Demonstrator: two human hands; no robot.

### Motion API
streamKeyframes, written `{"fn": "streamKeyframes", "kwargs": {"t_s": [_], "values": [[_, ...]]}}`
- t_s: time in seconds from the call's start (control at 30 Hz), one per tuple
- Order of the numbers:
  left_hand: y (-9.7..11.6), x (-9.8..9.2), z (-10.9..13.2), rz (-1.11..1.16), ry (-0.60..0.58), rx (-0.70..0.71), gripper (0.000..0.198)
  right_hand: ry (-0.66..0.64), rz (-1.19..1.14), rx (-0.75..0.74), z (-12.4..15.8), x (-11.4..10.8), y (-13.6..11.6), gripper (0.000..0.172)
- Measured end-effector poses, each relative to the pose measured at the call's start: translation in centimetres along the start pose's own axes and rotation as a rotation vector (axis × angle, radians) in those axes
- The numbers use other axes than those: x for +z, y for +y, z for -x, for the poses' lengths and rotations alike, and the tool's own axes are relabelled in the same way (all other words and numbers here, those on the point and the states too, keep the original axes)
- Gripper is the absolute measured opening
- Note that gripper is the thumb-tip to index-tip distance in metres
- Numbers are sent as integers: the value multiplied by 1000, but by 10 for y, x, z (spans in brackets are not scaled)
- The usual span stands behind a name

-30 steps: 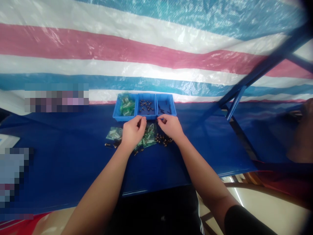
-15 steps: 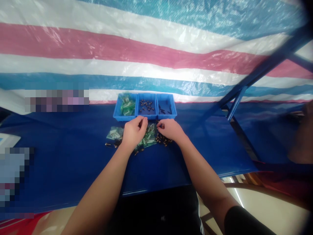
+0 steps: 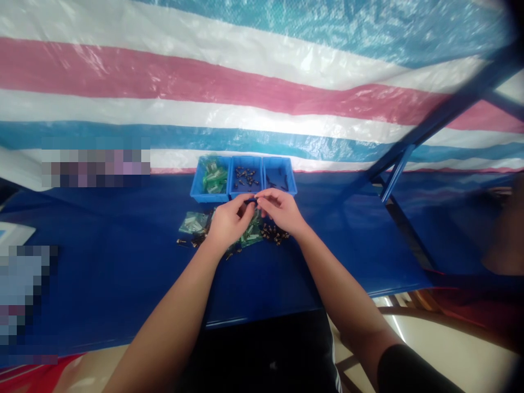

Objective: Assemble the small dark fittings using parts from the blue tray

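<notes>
My left hand [image 3: 229,221] and my right hand [image 3: 280,210] meet fingertip to fingertip just in front of a row of three small blue bins [image 3: 243,192]. Between the pinched fingers sits a tiny dark part [image 3: 250,201]; it is too small to identify. Under the hands lie clear bags of green parts [image 3: 250,233] and a scatter of small dark and brass pieces [image 3: 275,236] on the blue table cover [image 3: 123,262]. The left bin holds green bagged parts [image 3: 213,178], the middle bin small dark pieces [image 3: 245,176], the right bin a few dark pieces [image 3: 279,180].
Another clear bag [image 3: 193,222] lies left of my hands. A striped tarp [image 3: 245,82] hangs behind the table. A blue metal frame [image 3: 409,147] slants at the right, and another person's arm [image 3: 507,229] shows at the far right edge.
Both hands have lifted slightly off the loose parts and come together; their fingertips now touch around a small part in front of the middle bin.
</notes>
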State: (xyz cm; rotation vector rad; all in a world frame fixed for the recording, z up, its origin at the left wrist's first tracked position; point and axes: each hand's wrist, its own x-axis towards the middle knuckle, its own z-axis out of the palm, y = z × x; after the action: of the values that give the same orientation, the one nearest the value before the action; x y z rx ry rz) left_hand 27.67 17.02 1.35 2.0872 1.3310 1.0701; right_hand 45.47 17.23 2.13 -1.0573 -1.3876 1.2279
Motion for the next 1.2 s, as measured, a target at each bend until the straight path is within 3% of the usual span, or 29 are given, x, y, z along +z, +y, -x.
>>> {"fn": "streamKeyframes", "kwargs": {"t_s": [0.2, 0.4, 0.87, 1.2], "values": [[-1, -1, 1, 59, -63, 14, 26, 17, -282, 133, 1, 9, 0, 35], [-1, 0, 1, 39, -17, 0, 22, 6, -396, 150, 1, 8, 1, 27], [-1, 0, -1, -36, 2, 0, 22, 166, -188, 187, -2, 6, 4, 33], [-2, -2, 0, 19, 35, 5, 23, 145, -116, 171, -1, 6, 4, 27]]}}
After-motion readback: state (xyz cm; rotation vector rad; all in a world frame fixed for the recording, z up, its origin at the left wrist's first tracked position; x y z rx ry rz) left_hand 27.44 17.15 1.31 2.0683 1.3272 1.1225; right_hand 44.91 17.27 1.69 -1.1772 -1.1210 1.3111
